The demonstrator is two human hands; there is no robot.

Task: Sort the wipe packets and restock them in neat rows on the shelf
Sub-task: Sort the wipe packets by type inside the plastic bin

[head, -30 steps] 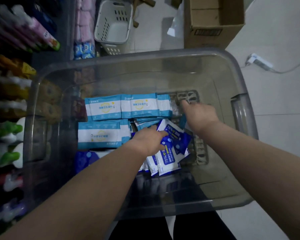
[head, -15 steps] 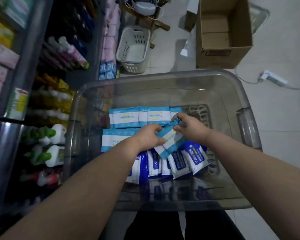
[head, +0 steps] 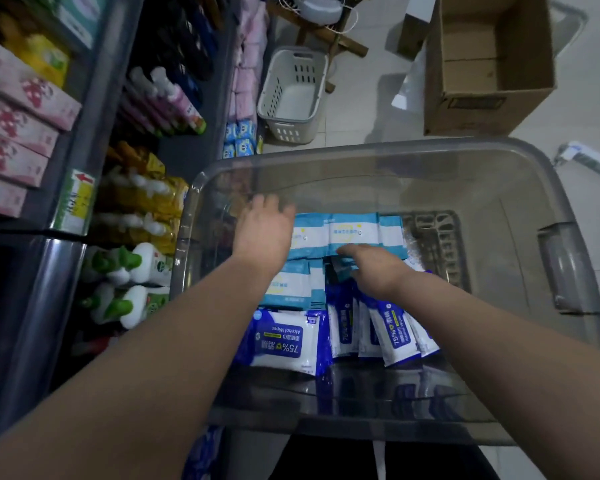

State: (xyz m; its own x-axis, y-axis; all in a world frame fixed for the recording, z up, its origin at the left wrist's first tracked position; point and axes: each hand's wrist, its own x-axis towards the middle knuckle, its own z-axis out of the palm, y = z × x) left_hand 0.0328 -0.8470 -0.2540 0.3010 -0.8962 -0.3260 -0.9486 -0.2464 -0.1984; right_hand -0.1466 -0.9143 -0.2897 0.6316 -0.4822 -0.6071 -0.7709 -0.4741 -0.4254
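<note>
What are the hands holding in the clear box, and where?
The left hand holds nothing; it is open above the light-blue packets. The right hand rests on the packets; whether it pinches one cannot be told.

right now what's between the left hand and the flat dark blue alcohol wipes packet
In the head view, a row of light blue and white wipe packets lies between the left hand and the dark blue packet.

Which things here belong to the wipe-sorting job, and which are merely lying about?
Job: light blue wipe packets, dark blue alcohol wipe packets, clear bin, left hand, right hand.
Lying about: white basket, cardboard box, power strip, spray bottles.
</note>
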